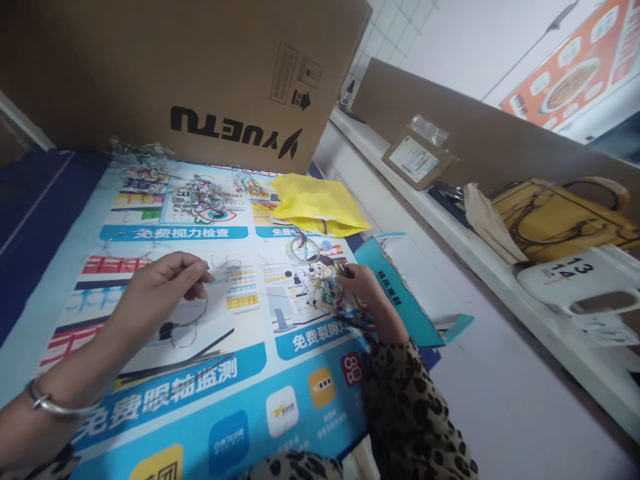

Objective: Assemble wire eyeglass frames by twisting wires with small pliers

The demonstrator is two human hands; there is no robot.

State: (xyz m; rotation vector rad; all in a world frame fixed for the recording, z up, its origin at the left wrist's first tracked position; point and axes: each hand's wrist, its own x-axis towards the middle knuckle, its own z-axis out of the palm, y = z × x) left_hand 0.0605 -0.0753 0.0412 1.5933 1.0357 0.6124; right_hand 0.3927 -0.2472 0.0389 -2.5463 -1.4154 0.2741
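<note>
My left hand [175,283] is raised over the printed sheet, its thumb and fingers pinched together. A thin wire [206,308] hangs in a loop just below those fingertips. My right hand [357,283] is closed on a small dark object [344,271], too small to tell its kind. Beneath and left of that hand lies a loose tangle of coloured wires [327,293]. Another tangle of thin wires [197,197] lies farther back, left of a yellow pouch [320,203]. In front of the pouch is a pale ring-shaped coil [305,249].
A large cardboard box [225,67] stands at the back. Right of my right hand sits an open teal box [387,280]. The shelf [430,220] along the right bears a small parcel [415,160], a mustard bag [555,213] and a white handled container [575,277].
</note>
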